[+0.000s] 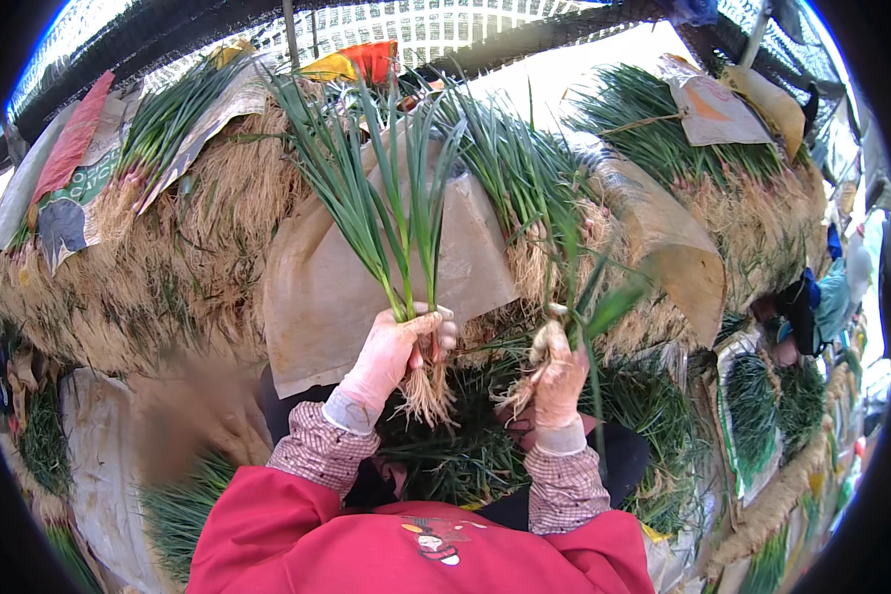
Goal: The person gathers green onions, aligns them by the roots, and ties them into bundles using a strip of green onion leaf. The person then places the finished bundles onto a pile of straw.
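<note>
My left hand [401, 349] grips the pale stems of a small bunch of green allium plants [408, 256], which look like green garlic. Their long flat leaves fan upward and their stringy roots hang below my fingers. To the right, my right hand [557, 375] is closed around a few more allium plants [613, 304]; their leaves are blurred, and roots stick out at the left of that hand. Beyond my left hand, a beige woven plastic sheet [319, 289] drapes over the front of a root-covered heap. A loose bunch of allium plants [516, 171] lies on top, right of the sheet.
Stacked bundles with dense dry roots [141, 289] form a wall ahead. More green bundles [653, 126] lie at the upper right, partly under sacking. Loose leaves [460, 445] cover the ground by my legs. A brown blur [200, 416] is at the left.
</note>
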Available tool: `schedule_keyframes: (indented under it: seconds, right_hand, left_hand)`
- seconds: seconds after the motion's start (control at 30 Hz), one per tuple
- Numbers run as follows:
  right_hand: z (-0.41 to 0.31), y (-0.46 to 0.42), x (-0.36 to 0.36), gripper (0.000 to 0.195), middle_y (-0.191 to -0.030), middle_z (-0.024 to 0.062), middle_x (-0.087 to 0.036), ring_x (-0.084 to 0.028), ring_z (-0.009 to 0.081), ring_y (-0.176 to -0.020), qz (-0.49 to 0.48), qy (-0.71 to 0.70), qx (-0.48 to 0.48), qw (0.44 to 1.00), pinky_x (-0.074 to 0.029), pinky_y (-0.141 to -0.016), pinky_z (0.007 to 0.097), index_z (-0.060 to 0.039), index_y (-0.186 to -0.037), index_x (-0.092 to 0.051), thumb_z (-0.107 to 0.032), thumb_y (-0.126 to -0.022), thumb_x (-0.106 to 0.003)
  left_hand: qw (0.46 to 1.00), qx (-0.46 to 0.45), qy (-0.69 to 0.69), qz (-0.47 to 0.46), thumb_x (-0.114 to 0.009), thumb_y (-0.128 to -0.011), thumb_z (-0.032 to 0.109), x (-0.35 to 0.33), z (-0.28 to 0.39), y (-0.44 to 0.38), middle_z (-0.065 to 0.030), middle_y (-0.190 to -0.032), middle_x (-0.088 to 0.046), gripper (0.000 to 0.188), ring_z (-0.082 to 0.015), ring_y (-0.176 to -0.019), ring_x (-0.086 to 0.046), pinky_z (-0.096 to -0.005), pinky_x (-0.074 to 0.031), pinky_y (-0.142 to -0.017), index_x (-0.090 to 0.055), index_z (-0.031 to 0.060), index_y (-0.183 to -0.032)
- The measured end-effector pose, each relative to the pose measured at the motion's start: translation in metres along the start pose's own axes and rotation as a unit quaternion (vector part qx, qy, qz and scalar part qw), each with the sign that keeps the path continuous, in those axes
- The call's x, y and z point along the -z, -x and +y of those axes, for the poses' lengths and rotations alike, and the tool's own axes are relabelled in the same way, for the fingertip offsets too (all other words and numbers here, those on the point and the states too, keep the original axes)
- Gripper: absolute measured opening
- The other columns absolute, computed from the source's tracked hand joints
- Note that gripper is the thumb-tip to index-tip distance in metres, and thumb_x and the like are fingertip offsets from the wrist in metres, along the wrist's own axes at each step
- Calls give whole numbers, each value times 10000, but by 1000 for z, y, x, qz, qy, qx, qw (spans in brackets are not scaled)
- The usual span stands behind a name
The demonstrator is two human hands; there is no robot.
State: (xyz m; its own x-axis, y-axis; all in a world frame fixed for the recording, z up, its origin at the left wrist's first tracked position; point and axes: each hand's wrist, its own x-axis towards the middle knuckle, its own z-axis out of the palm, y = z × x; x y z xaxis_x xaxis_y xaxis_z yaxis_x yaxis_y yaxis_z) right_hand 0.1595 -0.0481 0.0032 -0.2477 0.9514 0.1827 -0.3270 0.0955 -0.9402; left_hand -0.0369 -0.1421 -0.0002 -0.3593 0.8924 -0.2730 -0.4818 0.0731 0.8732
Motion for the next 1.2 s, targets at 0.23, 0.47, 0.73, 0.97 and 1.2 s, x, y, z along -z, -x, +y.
schedule_keyframes:
  seconds: [0.23,0.47,0.73,0.97,1.2]
  right_hand:
    - [73,65,39,413,-872,122,-664,-640,252,-838,-410,494,-229,731,-501,-765,375,-39,-1079,-629,-363,-827,-664]
    - [13,11,-20,361,-890,64,-649,-555,109,-615,-316,137,-26,938,-443,-560,248,7,-1157,-583,-265,-921,-576]
    - [51,12,1,224,-919,51,-602,-570,112,-783,-138,-263,-222,929,-495,-670,262,-5,-1115,-582,-139,-937,-560]
    - [26,-13,26,337,-941,154,-672,-660,331,-865,-367,538,134,747,-534,-782,422,-108,-1087,-641,-370,-894,-552]
    - [1,-178,-9,458,-929,187,-683,-664,325,-888,-129,692,75,706,-511,-792,420,-66,-955,-661,-500,-891,-528]
  left_hand:
    - [997,41,26,-66,-561,-940,178,6,-5,30,-96,-766,-674,227,-123,-548,-609,-220,-495,-484,-637,-20,-1022]
    - [993,70,15,-93,-569,-916,177,0,-22,40,-118,-727,-663,225,-157,-534,-599,-251,-495,-487,-628,-30,-982]
    - [999,38,-10,-15,-563,-930,157,4,-16,38,-95,-694,-654,196,-127,-511,-586,-222,-447,-438,-646,-18,-904]
    - [991,-92,93,-9,-540,-959,211,11,43,54,-72,-737,-655,267,-88,-498,-539,-219,-457,-461,-600,-12,-1094]
    - [974,21,162,-155,-535,-922,162,-21,42,12,53,-564,-360,292,-74,-500,-341,-242,-332,-524,-569,-27,-1143]
